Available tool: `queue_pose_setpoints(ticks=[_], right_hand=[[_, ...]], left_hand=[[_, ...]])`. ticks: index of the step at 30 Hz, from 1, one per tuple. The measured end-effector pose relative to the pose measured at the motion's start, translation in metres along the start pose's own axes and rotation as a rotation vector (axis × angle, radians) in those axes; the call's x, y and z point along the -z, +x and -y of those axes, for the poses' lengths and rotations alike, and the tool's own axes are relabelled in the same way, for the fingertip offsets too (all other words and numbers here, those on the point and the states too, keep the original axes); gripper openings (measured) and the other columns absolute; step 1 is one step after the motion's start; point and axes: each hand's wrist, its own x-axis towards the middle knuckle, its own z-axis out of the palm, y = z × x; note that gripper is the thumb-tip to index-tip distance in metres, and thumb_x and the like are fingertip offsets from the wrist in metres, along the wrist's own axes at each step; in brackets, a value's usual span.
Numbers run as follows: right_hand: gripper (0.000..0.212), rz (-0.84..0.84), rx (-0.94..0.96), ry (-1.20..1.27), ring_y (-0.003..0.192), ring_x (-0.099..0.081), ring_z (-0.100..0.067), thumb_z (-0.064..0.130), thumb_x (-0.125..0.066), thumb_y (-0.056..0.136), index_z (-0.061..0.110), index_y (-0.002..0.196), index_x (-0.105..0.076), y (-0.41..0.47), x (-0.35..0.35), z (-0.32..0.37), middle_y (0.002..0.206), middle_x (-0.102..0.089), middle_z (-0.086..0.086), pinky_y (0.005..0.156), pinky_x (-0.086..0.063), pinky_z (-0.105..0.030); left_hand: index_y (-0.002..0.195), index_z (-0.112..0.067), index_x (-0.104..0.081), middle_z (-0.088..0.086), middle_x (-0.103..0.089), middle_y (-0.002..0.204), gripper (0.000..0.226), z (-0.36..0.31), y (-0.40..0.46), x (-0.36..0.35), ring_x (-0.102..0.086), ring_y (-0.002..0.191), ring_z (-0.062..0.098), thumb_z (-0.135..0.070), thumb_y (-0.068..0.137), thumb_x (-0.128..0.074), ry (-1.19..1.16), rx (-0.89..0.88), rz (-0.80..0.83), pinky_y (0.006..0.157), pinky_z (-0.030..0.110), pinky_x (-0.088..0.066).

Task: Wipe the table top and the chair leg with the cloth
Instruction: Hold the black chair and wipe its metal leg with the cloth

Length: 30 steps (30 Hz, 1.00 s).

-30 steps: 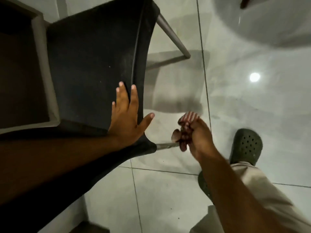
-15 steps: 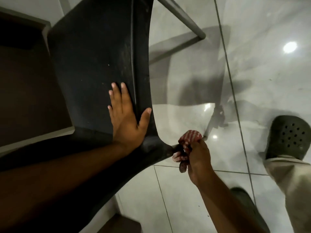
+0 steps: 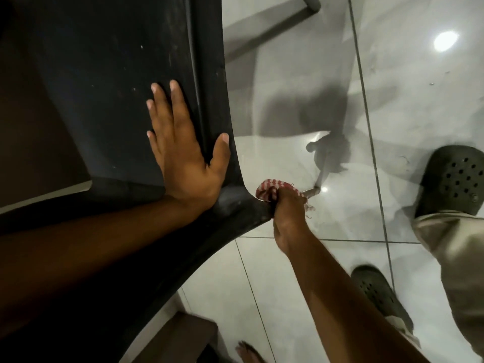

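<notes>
- We take this for an indoor room in a home or a small eatery; we cannot tell which.
- We see a glossy floor [image 3: 301, 271] of large pale grey tiles with thin dark grout lines, polished enough to mirror a ceiling light [image 3: 445, 41] as a bright round spot.
- We see a black moulded plastic chair [image 3: 117, 74] on slim metal legs, the light furniture of a dining corner or a café.
- We see a brown wooden surface [image 3: 34, 142] with a pale edge at the left, beside the chair.
- We see perforated dark rubber clogs [image 3: 457, 179], casual indoor footwear, on the tiles.
</notes>
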Motion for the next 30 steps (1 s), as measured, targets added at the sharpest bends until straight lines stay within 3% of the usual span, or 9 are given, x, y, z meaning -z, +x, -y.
queue_pose_setpoints(ticks=[1,6,9,16,19,24,27,29,30], right_hand=[[0.031,-0.010,-0.005,0.025,0.061,-0.055,-0.015,0.005,-0.043,0.099,0.012,0.070,-0.052,0.009,0.005,0.000,0.060,-0.059,0.003,0.047,-0.047,-0.012],[0.050,0.039,0.008,0.266,0.048,-0.054,-0.012,-0.005,-0.035,0.085,0.016,0.045,-0.055,0.070,0.036,-0.020,0.050,-0.056,-0.001,0.060,-0.050,-0.020],[0.035,0.010,-0.031,0.295,0.044,-0.057,-0.010,-0.008,-0.035,0.088,0.006,0.059,-0.051,0.111,0.054,-0.028,0.046,-0.056,0.000,0.057,-0.053,-0.017],[0.033,0.074,-0.069,0.094,0.044,-0.056,-0.010,-0.005,-0.030,0.093,0.012,0.069,-0.047,0.179,0.081,-0.040,0.055,-0.049,-0.006,0.053,-0.050,-0.017],[0.034,0.046,-0.056,0.062,0.038,-0.052,-0.005,-0.003,-0.033,0.097,0.011,0.070,-0.047,0.157,0.076,-0.031,0.061,-0.048,-0.007,0.046,-0.045,-0.013],[0.035,0.044,-0.044,0.216,0.047,-0.054,-0.014,-0.002,-0.031,0.096,0.009,0.069,-0.050,0.055,0.027,-0.005,0.061,-0.051,-0.010,0.052,-0.044,-0.024],[0.024,0.188,-0.039,0.262,0.074,-0.052,-0.032,0.010,-0.038,0.101,0.006,0.090,-0.059,-0.022,0.003,0.005,0.082,-0.050,-0.016,0.076,-0.054,-0.032],[0.033,0.154,-0.032,0.214,0.093,-0.058,-0.023,0.015,-0.043,0.103,0.002,0.126,-0.062,-0.048,0.001,0.002,0.107,-0.058,-0.013,0.104,-0.051,-0.042],[0.034,0.149,0.006,0.221,0.096,-0.059,-0.017,0.014,-0.043,0.105,0.004,0.132,-0.060,-0.051,0.004,-0.002,0.113,-0.059,-0.010,0.108,-0.048,-0.043]], left_hand=[[0.156,-0.010,-0.004,0.017,0.002,0.168,0.087,-0.001,0.000,0.000,0.003,0.156,0.035,-0.046,0.092,-0.052,-0.002,-0.001,0.001,0.122,0.065,-0.004],[0.156,-0.010,-0.002,0.016,0.003,0.168,0.089,0.003,-0.001,-0.003,0.005,0.156,0.033,-0.048,0.091,-0.050,-0.019,-0.015,-0.013,0.123,0.062,-0.001],[0.155,-0.005,-0.003,0.020,0.002,0.167,0.089,0.007,0.001,-0.005,0.004,0.156,0.034,-0.048,0.091,-0.047,-0.015,-0.051,-0.032,0.124,0.061,0.000],[0.153,0.001,-0.004,0.024,0.001,0.166,0.088,0.014,0.004,-0.009,0.002,0.156,0.036,-0.047,0.092,-0.045,-0.028,-0.115,-0.054,0.124,0.062,-0.005],[0.152,0.005,-0.006,0.027,-0.002,0.165,0.090,0.015,0.005,-0.009,0.000,0.155,0.040,-0.049,0.091,-0.044,-0.029,-0.119,-0.055,0.124,0.061,-0.005],[0.154,0.002,-0.007,0.026,-0.003,0.165,0.092,0.009,0.004,-0.004,-0.001,0.155,0.041,-0.053,0.089,-0.043,-0.001,-0.096,-0.017,0.122,0.048,0.001],[0.155,-0.006,-0.005,0.022,-0.001,0.166,0.092,0.005,0.000,-0.002,0.000,0.155,0.039,-0.052,0.087,-0.046,-0.008,-0.052,-0.006,0.123,0.060,-0.006],[0.156,-0.008,-0.004,0.020,-0.001,0.167,0.093,0.002,-0.001,0.000,0.000,0.155,0.039,-0.052,0.085,-0.046,0.001,-0.041,-0.008,0.121,0.065,-0.009],[0.156,-0.009,-0.004,0.019,0.000,0.167,0.093,0.001,0.000,0.000,0.000,0.155,0.038,-0.052,0.085,-0.046,0.004,-0.038,-0.009,0.121,0.066,-0.009]])
